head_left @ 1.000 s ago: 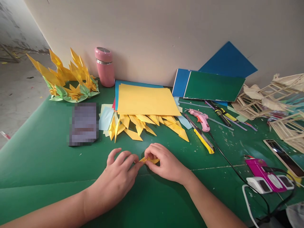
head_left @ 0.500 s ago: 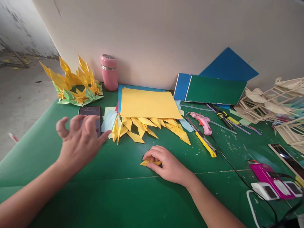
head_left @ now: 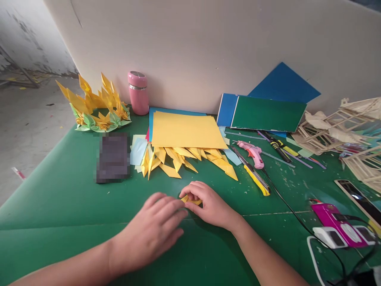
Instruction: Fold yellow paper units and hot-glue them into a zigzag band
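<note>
A small folded piece of yellow paper (head_left: 194, 201) is pinched in my right hand (head_left: 205, 202), low over the green table. My fingers cover most of it. Just left of it is my left hand (head_left: 157, 226), palm down with fingers apart, its fingertips close to the paper's tip; whether they touch it I cannot tell. Beyond both hands lie several folded yellow paper pieces (head_left: 169, 171), partly under a stack of flat yellow sheets (head_left: 187, 130).
Back left stand a yellow and green paper crown (head_left: 104, 120) and a pink flask (head_left: 139, 95); a dark phone (head_left: 113, 159) lies nearer. Rightward are a yellow cutter knife (head_left: 257, 180), a pink glue gun (head_left: 253, 153) with its cord, a magenta power strip (head_left: 342, 224) and wooden stick frames (head_left: 324, 131).
My left hand has come down and right from over the phone to beside the folded paper. My right hand keeps its hold in nearly the same place.
</note>
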`<move>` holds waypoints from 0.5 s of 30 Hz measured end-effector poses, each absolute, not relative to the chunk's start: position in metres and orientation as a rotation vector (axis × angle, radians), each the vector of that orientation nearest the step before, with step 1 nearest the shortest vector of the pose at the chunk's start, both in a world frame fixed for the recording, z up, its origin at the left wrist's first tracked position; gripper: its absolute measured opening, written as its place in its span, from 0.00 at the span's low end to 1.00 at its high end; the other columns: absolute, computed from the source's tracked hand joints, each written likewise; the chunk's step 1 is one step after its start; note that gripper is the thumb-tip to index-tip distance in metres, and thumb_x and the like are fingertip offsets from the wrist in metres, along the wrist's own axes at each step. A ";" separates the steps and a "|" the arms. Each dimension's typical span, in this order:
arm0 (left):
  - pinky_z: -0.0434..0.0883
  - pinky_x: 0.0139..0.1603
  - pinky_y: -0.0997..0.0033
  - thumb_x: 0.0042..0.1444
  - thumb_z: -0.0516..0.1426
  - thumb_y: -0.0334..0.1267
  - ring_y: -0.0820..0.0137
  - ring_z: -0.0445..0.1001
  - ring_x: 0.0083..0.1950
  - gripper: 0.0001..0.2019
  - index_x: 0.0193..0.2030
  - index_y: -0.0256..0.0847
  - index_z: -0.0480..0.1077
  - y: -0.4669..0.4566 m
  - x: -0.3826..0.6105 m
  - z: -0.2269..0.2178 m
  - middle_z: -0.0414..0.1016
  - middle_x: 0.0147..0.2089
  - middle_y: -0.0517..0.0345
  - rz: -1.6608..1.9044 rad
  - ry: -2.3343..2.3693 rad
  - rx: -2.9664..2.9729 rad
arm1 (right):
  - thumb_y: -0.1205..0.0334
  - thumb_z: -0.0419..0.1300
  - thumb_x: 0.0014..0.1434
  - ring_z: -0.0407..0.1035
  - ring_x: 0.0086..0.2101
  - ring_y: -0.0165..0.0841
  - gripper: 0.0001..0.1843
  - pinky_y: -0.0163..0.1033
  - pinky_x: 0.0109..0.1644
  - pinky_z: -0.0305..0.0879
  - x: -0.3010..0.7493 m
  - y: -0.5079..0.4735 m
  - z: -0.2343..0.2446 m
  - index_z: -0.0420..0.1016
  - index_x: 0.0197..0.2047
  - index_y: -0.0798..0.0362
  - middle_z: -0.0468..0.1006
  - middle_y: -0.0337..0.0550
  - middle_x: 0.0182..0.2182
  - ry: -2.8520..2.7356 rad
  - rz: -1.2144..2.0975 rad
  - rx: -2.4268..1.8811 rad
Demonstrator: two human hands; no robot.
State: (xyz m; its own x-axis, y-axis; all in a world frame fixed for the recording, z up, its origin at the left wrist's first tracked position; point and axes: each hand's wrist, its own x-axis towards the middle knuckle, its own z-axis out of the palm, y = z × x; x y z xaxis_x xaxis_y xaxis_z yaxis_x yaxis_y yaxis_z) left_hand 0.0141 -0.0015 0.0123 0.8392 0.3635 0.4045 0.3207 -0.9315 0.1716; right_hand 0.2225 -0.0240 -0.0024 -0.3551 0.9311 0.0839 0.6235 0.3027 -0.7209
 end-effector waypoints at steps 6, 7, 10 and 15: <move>0.70 0.53 0.62 0.62 0.52 0.37 0.61 0.71 0.52 0.15 0.54 0.34 0.65 -0.017 0.026 -0.002 0.72 0.53 0.49 0.432 0.551 2.927 | 0.76 0.57 0.56 0.64 0.34 0.32 0.11 0.37 0.40 0.63 0.221 -0.025 -0.003 0.69 0.39 0.51 0.67 0.36 0.29 -2.083 0.784 -1.370; 0.70 0.52 0.61 0.62 0.52 0.37 0.61 0.71 0.51 0.15 0.53 0.34 0.66 -0.017 0.026 -0.003 0.72 0.53 0.48 0.420 0.568 2.943 | 0.76 0.57 0.57 0.64 0.34 0.32 0.10 0.37 0.40 0.63 0.221 -0.025 -0.002 0.69 0.39 0.51 0.68 0.37 0.29 -2.083 0.779 -1.373; 0.72 0.50 0.60 0.62 0.51 0.38 0.60 0.72 0.50 0.14 0.51 0.33 0.67 -0.017 0.025 -0.006 0.72 0.52 0.47 0.401 0.602 2.996 | 0.72 0.56 0.59 0.64 0.35 0.33 0.08 0.39 0.42 0.64 0.222 -0.025 0.000 0.69 0.40 0.50 0.69 0.38 0.30 -2.100 0.768 -1.369; 0.70 0.51 0.60 0.63 0.49 0.42 0.59 0.72 0.51 0.17 0.53 0.34 0.67 -0.019 0.023 -0.012 0.73 0.52 0.47 0.417 0.594 3.070 | 0.73 0.53 0.60 0.67 0.35 0.31 0.12 0.37 0.39 0.67 0.228 -0.026 0.001 0.71 0.43 0.51 0.71 0.41 0.34 -2.063 0.836 -1.341</move>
State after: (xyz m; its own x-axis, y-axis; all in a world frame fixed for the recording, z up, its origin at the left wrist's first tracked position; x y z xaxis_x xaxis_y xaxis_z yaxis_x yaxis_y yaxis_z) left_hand 0.0233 -0.0190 -0.0116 0.8941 0.3649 0.2599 0.3683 -0.9290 0.0371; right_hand 0.2284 -0.0262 0.0009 -0.3619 0.9266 0.1017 0.5942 0.3134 -0.7408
